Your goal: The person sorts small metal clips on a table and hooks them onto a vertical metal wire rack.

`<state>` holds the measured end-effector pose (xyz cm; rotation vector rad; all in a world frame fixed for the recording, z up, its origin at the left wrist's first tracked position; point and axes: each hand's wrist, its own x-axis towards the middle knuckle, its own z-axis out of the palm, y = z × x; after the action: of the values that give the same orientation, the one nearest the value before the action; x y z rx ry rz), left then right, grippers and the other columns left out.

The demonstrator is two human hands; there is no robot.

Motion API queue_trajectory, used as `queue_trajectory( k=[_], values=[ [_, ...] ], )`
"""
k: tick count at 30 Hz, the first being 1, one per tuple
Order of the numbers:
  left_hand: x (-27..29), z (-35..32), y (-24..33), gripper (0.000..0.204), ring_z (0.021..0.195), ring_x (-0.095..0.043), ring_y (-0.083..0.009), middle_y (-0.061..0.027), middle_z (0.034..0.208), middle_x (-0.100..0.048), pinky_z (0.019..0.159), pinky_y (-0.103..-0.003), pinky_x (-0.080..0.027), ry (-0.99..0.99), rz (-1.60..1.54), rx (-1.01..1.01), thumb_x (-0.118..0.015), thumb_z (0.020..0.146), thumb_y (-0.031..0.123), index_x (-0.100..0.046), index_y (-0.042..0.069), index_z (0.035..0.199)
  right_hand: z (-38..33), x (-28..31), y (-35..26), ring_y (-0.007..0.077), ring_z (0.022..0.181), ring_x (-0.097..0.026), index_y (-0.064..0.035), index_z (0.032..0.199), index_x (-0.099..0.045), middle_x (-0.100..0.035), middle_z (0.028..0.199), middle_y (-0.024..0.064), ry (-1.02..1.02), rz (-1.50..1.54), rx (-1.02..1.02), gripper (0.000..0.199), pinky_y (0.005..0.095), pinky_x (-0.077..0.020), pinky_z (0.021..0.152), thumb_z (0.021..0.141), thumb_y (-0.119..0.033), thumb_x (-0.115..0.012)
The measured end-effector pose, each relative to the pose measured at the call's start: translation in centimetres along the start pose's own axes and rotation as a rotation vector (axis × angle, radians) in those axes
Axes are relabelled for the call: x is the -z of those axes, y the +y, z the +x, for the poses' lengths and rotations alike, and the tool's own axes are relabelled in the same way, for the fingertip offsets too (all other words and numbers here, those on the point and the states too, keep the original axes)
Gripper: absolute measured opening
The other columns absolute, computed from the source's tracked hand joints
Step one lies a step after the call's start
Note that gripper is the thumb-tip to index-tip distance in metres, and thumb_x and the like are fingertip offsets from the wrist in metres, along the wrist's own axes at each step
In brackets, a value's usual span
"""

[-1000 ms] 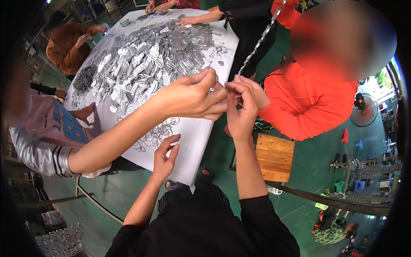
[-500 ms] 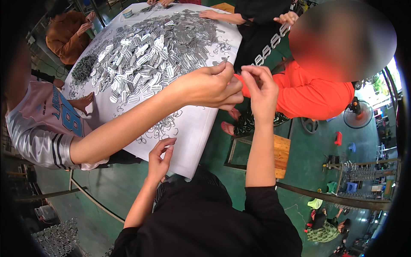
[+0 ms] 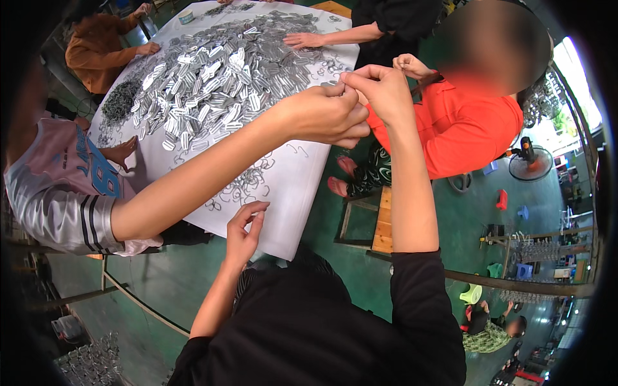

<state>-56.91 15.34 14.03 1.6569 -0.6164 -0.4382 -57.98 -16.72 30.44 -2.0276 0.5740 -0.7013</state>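
Observation:
My right hand is raised over the near right corner of the white table. Its fingertips are pinched together on a small metal piece that is mostly hidden. A co-worker's hand, on a bare arm coming in from the left, presses against my fingertips and pinches at the same spot. My left hand hovers lower at the table's near edge, thumb and fingers apart in a curve, with nothing visible in it. Loose wire hooks lie on the table just beyond it.
A big heap of flat shiny metal clips covers the table, with a dark pile at its left. Several people sit around it: orange top, pink-grey jersey, red top, dark top. A wooden stool stands right of the table.
My right hand and the co-worker's hand have stayed pinched together and moved up and right in the view. The hanging metal chain seen earlier is out of sight. My left hand stays near the table edge.

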Motion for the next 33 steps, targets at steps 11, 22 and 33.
queue_trajectory(
  k=[11,22,33],
  values=[
    [0.2,0.0,-0.2,0.02,0.095,-0.059,-0.0174,-0.0107,0.105,-0.063,0.077,-0.028,-0.047,-0.11,0.023,-0.007,-0.052,0.088,0.004,-0.064,0.002,0.105,-1.1,2.1,1.4,0.0111,0.059,-0.057,0.0005,0.074,-0.069,-0.064,0.062,0.0045,0.227,-0.054,0.085,0.024,0.0263,-0.0455,0.059,0.069,-0.023,-0.071],
    [-7.4,10.8,6.6,0.018,0.094,-0.062,-0.024,-0.0136,0.1,-0.065,0.081,-0.031,-0.047,-0.137,0.111,-0.411,-0.057,0.085,0.001,-0.065,0.001,0.101,-8.0,3.2,5.7,0.0225,0.072,-0.057,-0.0023,0.078,-0.065,-0.056,0.077,0.0087,0.144,-0.398,0.268,0.015,0.0335,-0.0446,0.065,0.078,-0.017,-0.068],
    [-17.3,13.0,9.1,0.011,0.093,-0.062,-0.0227,-0.0124,0.096,-0.065,0.083,-0.03,-0.046,-0.406,0.088,-0.47,-0.063,0.081,0.001,-0.066,0.001,0.091,-14.2,6.1,7.7,0.024,0.074,-0.054,-0.0063,0.078,-0.061,-0.052,0.08,0.0048,0.147,-0.455,0.194,0.013,0.0375,-0.037,0.068,0.082,-0.018,-0.064]
  ],
)
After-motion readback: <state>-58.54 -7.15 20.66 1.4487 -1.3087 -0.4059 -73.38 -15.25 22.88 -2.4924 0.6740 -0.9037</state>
